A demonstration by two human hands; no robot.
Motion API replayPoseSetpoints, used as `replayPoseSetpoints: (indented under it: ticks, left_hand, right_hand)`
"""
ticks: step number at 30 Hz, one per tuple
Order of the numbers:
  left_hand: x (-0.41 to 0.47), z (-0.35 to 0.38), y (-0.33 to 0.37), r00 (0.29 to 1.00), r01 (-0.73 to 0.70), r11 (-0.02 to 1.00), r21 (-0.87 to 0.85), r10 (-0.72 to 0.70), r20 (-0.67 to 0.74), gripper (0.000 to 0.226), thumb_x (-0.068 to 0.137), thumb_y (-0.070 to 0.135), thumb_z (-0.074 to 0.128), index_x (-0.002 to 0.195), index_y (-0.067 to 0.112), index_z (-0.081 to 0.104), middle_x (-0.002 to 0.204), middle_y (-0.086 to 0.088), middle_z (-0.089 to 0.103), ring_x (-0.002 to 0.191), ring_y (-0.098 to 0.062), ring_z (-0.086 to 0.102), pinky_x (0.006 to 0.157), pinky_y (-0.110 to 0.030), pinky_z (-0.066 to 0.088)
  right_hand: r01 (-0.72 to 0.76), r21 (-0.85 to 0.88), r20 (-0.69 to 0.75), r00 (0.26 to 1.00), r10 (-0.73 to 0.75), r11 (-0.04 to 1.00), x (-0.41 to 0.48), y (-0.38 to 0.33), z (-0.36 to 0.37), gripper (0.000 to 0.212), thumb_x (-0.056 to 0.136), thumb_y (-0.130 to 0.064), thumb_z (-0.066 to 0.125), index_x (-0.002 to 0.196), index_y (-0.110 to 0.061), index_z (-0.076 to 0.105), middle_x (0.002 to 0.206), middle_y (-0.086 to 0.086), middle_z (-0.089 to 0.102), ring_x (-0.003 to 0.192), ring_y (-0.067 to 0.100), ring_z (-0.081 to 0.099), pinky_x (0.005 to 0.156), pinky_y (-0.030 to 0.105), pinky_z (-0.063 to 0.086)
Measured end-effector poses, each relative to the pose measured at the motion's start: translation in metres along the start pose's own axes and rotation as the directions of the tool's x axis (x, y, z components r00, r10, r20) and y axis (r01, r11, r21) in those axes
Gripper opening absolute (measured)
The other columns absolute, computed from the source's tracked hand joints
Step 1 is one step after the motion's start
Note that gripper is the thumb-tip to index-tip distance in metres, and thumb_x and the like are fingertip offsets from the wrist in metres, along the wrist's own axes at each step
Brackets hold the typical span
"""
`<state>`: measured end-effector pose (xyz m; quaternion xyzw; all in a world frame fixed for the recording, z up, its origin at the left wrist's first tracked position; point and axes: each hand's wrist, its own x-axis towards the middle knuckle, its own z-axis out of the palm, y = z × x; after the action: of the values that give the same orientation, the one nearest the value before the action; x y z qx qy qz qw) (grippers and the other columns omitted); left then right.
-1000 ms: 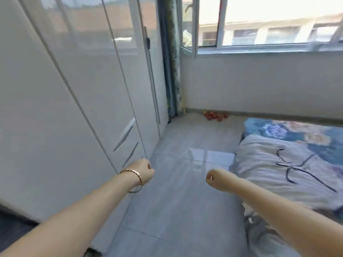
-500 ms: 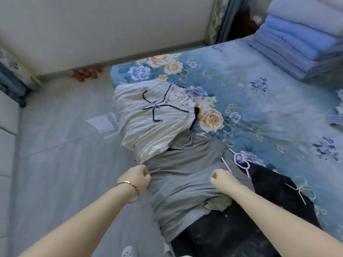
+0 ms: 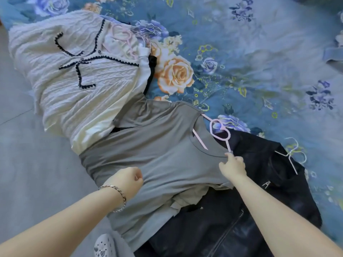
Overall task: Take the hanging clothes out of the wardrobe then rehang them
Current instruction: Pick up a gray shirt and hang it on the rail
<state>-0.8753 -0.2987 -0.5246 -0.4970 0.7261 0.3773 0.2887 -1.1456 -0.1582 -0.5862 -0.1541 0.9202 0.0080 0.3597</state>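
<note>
A grey shirt [image 3: 167,145] lies flat on the bed, on a pink hanger [image 3: 220,130] whose hook sticks out of the neckline. My left hand [image 3: 128,182] is a fist on the shirt's lower body and grips a bunch of its fabric. At the neckline, my right hand [image 3: 233,166] pinches the collar just where the hanger's arm enters. A cream knit cardigan [image 3: 74,71] with dark trim lies to the upper left. A black leather jacket [image 3: 259,210] on a white hanger [image 3: 293,156] lies to the right, partly under the shirt.
The clothes rest on a blue floral bedsheet [image 3: 259,62]. Grey floor tiles [image 3: 27,164] run along the left. A white perforated shoe [image 3: 104,245] shows at the bottom edge. Thin metal hangers [image 3: 148,30] lie by the cardigan's collar.
The view swung from the closed wardrobe down to the bed. My right hand moved up the grey shirt to its collar; my left hand moved inward onto the shirt's body.
</note>
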Motion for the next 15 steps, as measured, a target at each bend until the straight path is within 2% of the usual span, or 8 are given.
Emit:
replayPoseSetpoints:
  ticks: [2,4,8,11,13,15]
  left_hand:
    - [0.016,0.006,0.003,1.0,0.0,1.0,0.028,-0.001,0.03,0.014,0.092,0.024,0.042,0.086,0.024,0.055,0.096,0.001,0.061,0.092,-0.021,0.06,0.077,-0.026,0.047]
    - [0.029,0.011,0.005,0.999,0.006,0.999,0.052,-0.009,0.052,0.013,0.092,0.024,0.043,0.085,0.025,0.054,0.097,0.001,0.062,0.093,-0.021,0.06,0.078,-0.026,0.047]
    - [0.038,0.013,0.009,0.998,0.029,0.999,0.031,-0.031,0.055,0.016,0.09,0.02,0.043,0.081,0.023,0.055,0.095,0.0,0.065,0.091,-0.021,0.061,0.075,-0.025,0.047]
    - [0.03,0.008,0.009,0.998,0.046,0.999,0.024,-0.047,0.038,0.02,0.089,0.019,0.044,0.072,0.027,0.051,0.091,0.001,0.064,0.086,-0.021,0.06,0.073,-0.025,0.047]
    - [0.019,0.002,0.01,0.999,0.028,0.998,0.062,-0.03,0.031,0.022,0.089,0.02,0.042,0.069,0.027,0.047,0.089,0.001,0.063,0.086,-0.021,0.061,0.071,-0.026,0.046]
    - [0.005,-0.007,0.012,1.0,-0.004,0.995,0.099,0.003,0.015,0.02,0.091,0.021,0.041,0.074,0.026,0.049,0.09,0.003,0.063,0.087,-0.02,0.061,0.071,-0.025,0.046]
  right_hand:
    - [-0.058,0.032,0.014,0.998,0.058,0.998,0.027,0.007,0.005,0.066,0.092,-0.028,0.052,0.148,-0.016,0.017,0.147,0.016,0.024,0.133,0.034,0.03,0.108,0.042,0.029]
    - [-0.123,0.111,0.054,0.992,0.118,0.986,0.046,0.014,0.014,0.074,0.09,-0.029,0.057,0.147,-0.009,0.014,0.148,0.018,0.028,0.134,0.037,0.031,0.109,0.044,0.029]
    - [-0.136,0.328,0.004,0.99,0.143,0.935,0.059,0.02,0.025,0.046,0.092,-0.014,0.053,0.132,0.002,0.036,0.133,0.022,0.049,0.121,0.038,0.047,0.101,0.038,0.037]
    - [-0.049,0.481,-0.014,0.998,0.063,0.876,0.049,0.02,0.019,0.023,0.088,-0.004,0.055,0.111,-0.001,0.056,0.114,0.02,0.06,0.104,0.031,0.056,0.088,0.032,0.042]
    - [-0.012,0.616,0.021,1.0,-0.001,0.788,0.033,0.019,0.006,0.011,0.085,0.0,0.059,0.092,-0.008,0.058,0.095,0.016,0.061,0.089,0.025,0.056,0.08,0.03,0.043]
    - [0.05,0.669,0.044,0.993,-0.106,0.741,0.013,0.017,-0.012,0.017,0.085,0.003,0.06,0.08,-0.013,0.054,0.081,0.01,0.057,0.08,0.021,0.052,0.072,0.029,0.043]
